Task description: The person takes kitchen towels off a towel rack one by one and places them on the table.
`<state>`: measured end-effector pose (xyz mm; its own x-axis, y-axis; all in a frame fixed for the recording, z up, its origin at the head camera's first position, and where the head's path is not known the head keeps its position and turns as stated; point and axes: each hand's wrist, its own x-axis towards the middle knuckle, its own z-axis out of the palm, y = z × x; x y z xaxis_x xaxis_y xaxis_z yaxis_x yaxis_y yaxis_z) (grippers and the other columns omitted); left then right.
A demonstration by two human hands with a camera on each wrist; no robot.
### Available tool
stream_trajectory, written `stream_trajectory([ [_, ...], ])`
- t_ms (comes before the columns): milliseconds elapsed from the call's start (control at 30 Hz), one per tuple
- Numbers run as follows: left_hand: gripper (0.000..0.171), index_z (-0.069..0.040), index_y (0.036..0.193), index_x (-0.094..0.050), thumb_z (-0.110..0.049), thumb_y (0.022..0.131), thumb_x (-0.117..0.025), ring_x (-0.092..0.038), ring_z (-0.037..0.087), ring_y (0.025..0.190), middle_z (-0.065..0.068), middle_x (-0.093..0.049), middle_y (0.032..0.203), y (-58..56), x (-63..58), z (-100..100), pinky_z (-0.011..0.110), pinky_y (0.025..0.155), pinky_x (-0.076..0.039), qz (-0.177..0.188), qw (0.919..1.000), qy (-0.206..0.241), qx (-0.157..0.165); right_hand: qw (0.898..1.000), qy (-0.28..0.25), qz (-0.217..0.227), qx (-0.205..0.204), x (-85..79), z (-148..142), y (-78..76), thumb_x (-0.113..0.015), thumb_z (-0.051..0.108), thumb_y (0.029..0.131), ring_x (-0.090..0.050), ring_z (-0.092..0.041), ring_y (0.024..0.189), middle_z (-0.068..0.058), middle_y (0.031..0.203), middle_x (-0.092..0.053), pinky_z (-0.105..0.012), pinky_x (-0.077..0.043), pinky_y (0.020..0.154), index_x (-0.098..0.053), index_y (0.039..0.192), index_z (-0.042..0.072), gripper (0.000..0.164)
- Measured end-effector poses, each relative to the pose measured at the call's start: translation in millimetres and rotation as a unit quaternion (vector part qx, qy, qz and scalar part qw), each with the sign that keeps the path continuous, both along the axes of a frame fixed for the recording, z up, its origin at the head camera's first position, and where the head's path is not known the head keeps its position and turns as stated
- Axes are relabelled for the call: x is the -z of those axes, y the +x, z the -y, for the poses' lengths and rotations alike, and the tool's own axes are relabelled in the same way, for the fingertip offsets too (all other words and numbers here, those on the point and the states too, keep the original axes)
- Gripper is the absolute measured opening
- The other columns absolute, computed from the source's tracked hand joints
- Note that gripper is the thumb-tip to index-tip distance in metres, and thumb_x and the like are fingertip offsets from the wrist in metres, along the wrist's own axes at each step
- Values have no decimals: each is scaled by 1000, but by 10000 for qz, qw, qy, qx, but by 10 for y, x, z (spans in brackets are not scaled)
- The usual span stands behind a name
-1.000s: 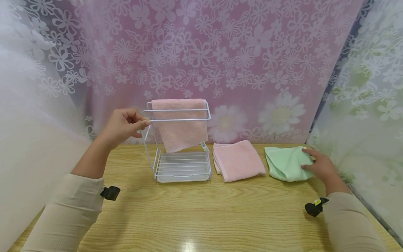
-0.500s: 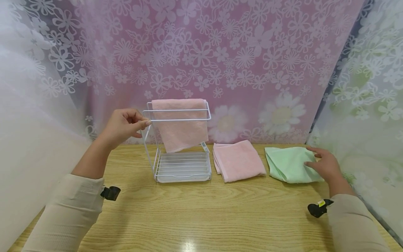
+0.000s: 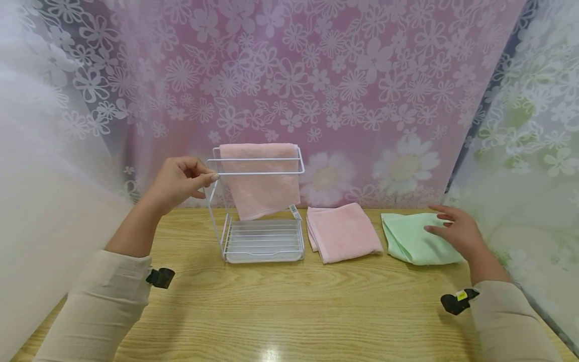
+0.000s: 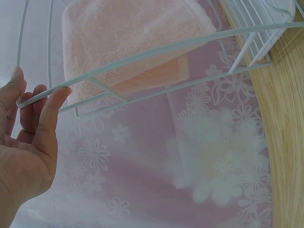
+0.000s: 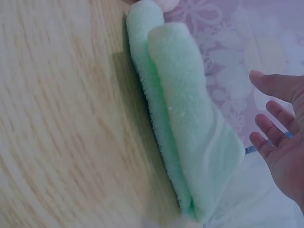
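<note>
My left hand (image 3: 181, 182) pinches the upper left corner of a white wire rack (image 3: 258, 173) between thumb and fingers. A pink towel (image 3: 260, 193) with a small tag hangs over the rack's rear bar. In the left wrist view the fingertips sit round the wire bar (image 4: 156, 50). My right hand (image 3: 459, 234) hovers over a folded light-green towel (image 3: 418, 241), its fingers loosely spread and holding nothing. The right wrist view shows a gap between this hand (image 5: 285, 128) and the folded green towel (image 5: 190, 114).
Between the rack and the green towel lies a second pink towel (image 3: 344, 234), folded into a square. A slatted tray (image 3: 264, 241) forms the rack's base. Floral curtains (image 3: 334, 90) stand behind the wooden table (image 3: 289, 306) and along both sides.
My right hand first touched the green towel's right side, drew back to the right, and has now lifted off it. The towel's right edge has spread outward. My left hand keeps its hold.
</note>
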<state>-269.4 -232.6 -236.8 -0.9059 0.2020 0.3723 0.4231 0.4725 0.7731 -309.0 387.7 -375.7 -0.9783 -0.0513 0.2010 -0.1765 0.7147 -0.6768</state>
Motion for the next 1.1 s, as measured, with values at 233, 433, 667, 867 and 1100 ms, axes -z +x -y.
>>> stream_trajectory([
  [233, 25, 4, 89, -65, -20, 92, -70, -59, 20, 72, 8, -61, 79, 7, -2, 5, 35, 65, -61, -35, 10000, 18, 32, 9994, -138, -255, -202, -67, 129, 10, -71, 37, 90, -39, -49, 127, -27, 149, -32, -62, -41, 97, -42, 147, 8, 71],
  [433, 25, 3, 88, -65, -21, 92, -71, -58, 19, 70, 10, -61, 79, 6, -2, 2, 38, 66, -61, -31, 10000, 11, 22, 9989, -146, -308, -321, -153, 254, 48, -71, 37, 90, -42, -46, 127, -24, 147, -37, -32, -50, 94, -45, 146, 10, 67],
  [667, 25, 3, 88, -65, -21, 92, -70, -60, 26, 74, 11, -61, 80, 7, -1, 1, 34, 65, -61, -18, 10000, -22, 19, 9976, -90, -506, -464, -216, 374, 62, -72, 36, 90, -45, -38, 123, -19, 145, -42, -4, -43, 81, -50, 143, 13, 62],
  [867, 25, 3, 89, -65, -21, 92, -71, -60, 28, 75, 18, -61, 83, 11, -2, 3, 33, 65, -61, -38, 10000, -6, 48, 9967, -174, -489, -625, -280, 477, 77, -73, 33, 89, -48, -21, 120, -12, 145, -44, -11, -47, 86, -51, 143, 16, 60],
  [1100, 25, 4, 89, -65, -21, 92, -71, -60, 28, 75, 20, -60, 84, 12, 0, -6, 33, 65, -61, -20, 10000, -4, 32, 9923, -540, -580, -948, -337, 607, 93, -75, 23, 88, -48, 1, 113, -6, 142, -47, -9, -46, 85, -53, 140, 13, 57],
])
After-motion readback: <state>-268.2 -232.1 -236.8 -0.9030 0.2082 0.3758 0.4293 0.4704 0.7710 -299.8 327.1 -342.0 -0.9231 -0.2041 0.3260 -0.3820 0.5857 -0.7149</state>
